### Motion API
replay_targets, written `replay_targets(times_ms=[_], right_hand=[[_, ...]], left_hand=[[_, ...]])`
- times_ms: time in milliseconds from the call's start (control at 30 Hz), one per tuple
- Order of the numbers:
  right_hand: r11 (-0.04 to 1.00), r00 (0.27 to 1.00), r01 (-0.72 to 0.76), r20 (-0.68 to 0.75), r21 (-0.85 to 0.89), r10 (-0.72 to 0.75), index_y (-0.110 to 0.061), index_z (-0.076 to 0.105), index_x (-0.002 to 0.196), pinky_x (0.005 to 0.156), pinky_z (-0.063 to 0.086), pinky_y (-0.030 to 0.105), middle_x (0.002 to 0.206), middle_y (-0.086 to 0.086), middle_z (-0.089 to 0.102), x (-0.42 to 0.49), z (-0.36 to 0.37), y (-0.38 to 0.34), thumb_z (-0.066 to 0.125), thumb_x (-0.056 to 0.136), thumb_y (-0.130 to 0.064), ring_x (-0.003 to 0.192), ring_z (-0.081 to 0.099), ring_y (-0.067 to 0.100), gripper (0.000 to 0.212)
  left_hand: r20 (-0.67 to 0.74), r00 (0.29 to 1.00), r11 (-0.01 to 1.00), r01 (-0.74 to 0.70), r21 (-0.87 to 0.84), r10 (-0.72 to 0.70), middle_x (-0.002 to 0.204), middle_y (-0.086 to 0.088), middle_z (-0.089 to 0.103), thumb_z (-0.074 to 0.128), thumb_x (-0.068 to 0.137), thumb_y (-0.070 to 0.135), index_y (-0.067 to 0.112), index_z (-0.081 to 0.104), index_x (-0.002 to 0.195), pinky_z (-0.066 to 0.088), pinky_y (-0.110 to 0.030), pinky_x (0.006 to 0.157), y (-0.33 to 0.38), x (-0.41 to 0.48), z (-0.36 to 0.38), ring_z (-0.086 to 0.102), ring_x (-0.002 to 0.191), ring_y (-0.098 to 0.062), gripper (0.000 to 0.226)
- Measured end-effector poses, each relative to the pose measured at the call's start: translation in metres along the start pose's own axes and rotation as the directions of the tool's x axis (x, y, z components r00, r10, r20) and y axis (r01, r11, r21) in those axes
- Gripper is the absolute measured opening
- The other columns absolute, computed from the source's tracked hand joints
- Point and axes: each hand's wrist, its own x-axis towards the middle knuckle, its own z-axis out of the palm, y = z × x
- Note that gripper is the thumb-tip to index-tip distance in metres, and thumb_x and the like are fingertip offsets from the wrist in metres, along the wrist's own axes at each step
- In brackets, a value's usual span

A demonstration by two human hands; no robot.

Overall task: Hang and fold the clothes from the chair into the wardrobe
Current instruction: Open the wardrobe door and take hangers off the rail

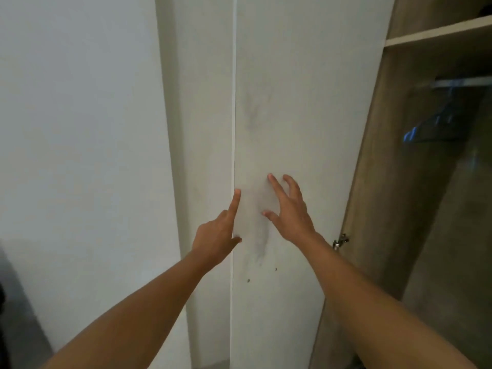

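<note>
My right hand (288,211) lies spread and relaxed on the smooth, matt white door (292,102). Its fingertips press the smudged face to steady the door. My left hand (215,235) sits at the door's long free edge, index finger straight along it and thumb on the front, as if to swing the panel. Whether its other fingers hook behind, I cannot tell. To the right the wardrobe (386,182) stands open: wood-grain walls, a pale shelf (439,30), a metal rail (463,82) and a dark hanger (431,126). The clothes and chair are out of view, so I judge I am only readying the wardrobe.
</note>
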Motion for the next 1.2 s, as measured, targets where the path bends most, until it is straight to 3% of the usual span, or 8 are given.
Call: replay_targets(times_ms=[133,300,600,700,767,833,933,1200], right_hand=[[0.994,1.0,0.006,0.011,-0.113,-0.005,-0.045,0.004,0.155,0.116,0.021,0.063,0.162,-0.002,0.0,0.032,0.004,0.022,0.073,0.086,-0.041,0.151,-0.001,0.031,0.098],[0.962,0.992,0.088,-0.062,-0.26,-0.108,-0.04,0.009,0.156,0.112,0.031,0.057,0.159,0.003,0.01,0.059,0.022,0.039,0.079,0.081,-0.038,0.143,0.017,0.036,0.103],[0.932,0.988,0.132,-0.035,-0.339,-0.152,-0.034,0.01,0.158,0.112,0.033,0.053,0.162,0.002,0.003,0.087,0.038,0.056,0.074,0.085,-0.039,0.144,0.012,0.035,0.097],[0.943,0.988,0.146,-0.009,-0.299,-0.155,-0.033,0.009,0.158,0.113,0.035,0.05,0.164,-0.001,0.002,0.092,0.035,0.059,0.071,0.089,-0.034,0.145,0.008,0.032,0.092],[0.957,0.986,0.16,-0.007,-0.241,-0.167,-0.033,0.011,0.157,0.109,0.042,0.044,0.163,-0.002,0.005,0.092,0.027,0.061,0.068,0.092,-0.028,0.145,0.011,0.028,0.087],[0.972,0.988,0.152,-0.012,-0.177,-0.157,-0.034,0.012,0.157,0.098,0.051,0.037,0.163,-0.004,0.009,0.092,0.012,0.066,0.064,0.095,-0.024,0.145,0.014,0.024,0.081],[0.983,0.99,0.119,-0.059,-0.14,-0.128,-0.035,0.013,0.157,0.089,0.056,0.036,0.162,-0.005,0.014,0.091,-0.02,0.079,0.061,0.097,-0.021,0.145,0.016,0.021,0.078],[0.978,0.946,0.011,-0.314,-0.21,-0.078,-0.035,0.019,0.156,0.092,0.053,0.034,0.16,-0.005,0.021,0.092,-0.144,0.112,0.062,0.096,-0.032,0.145,0.027,0.018,0.074]], left_hand=[[-0.078,0.995,0.996,0.06,0.062,-0.055,0.138,-0.008,0.046,0.077,0.083,0.039,0.044,-0.038,0.14,0.046,-0.025,0.061,-0.004,0.039,-0.005,0.063,0.085,-0.02,0.128],[-0.096,0.982,0.972,0.177,0.153,-0.164,0.128,-0.007,0.046,0.083,0.077,0.035,0.04,-0.033,0.146,0.049,-0.031,0.059,-0.017,0.078,0.001,0.056,0.079,-0.02,0.135],[-0.074,0.959,0.951,0.28,0.132,-0.272,0.122,-0.013,0.048,0.083,0.078,0.032,0.037,-0.032,0.148,0.053,-0.034,0.059,-0.025,0.121,0.024,0.058,0.07,-0.021,0.135],[-0.074,0.957,0.953,0.288,0.097,-0.282,0.13,-0.015,0.047,0.081,0.08,0.035,0.037,-0.029,0.15,0.055,-0.037,0.064,-0.025,0.131,0.026,0.061,0.082,-0.025,0.13],[-0.104,0.955,0.951,0.29,0.108,-0.28,0.146,-0.016,0.036,0.079,0.081,0.039,0.033,-0.015,0.155,0.056,-0.041,0.077,-0.021,0.136,0.025,0.058,0.109,-0.031,0.12],[-0.178,0.949,0.946,0.287,0.153,-0.259,0.159,-0.019,0.016,0.077,0.08,0.044,0.029,0.007,0.156,0.05,-0.047,0.093,-0.011,0.142,0.02,0.044,0.13,-0.037,0.105],[-0.249,0.95,0.958,0.236,0.165,-0.191,0.164,-0.017,0.0,0.074,0.08,0.05,0.026,0.023,0.153,0.043,-0.05,0.101,0.016,0.157,0.005,0.036,0.136,-0.038,0.092],[-0.23,0.956,0.98,-0.158,0.121,0.183,0.165,-0.005,0.012,0.07,0.084,0.05,0.027,0.024,0.153,0.043,-0.046,0.105,0.14,0.214,-0.043,0.033,0.141,-0.03,0.086]])
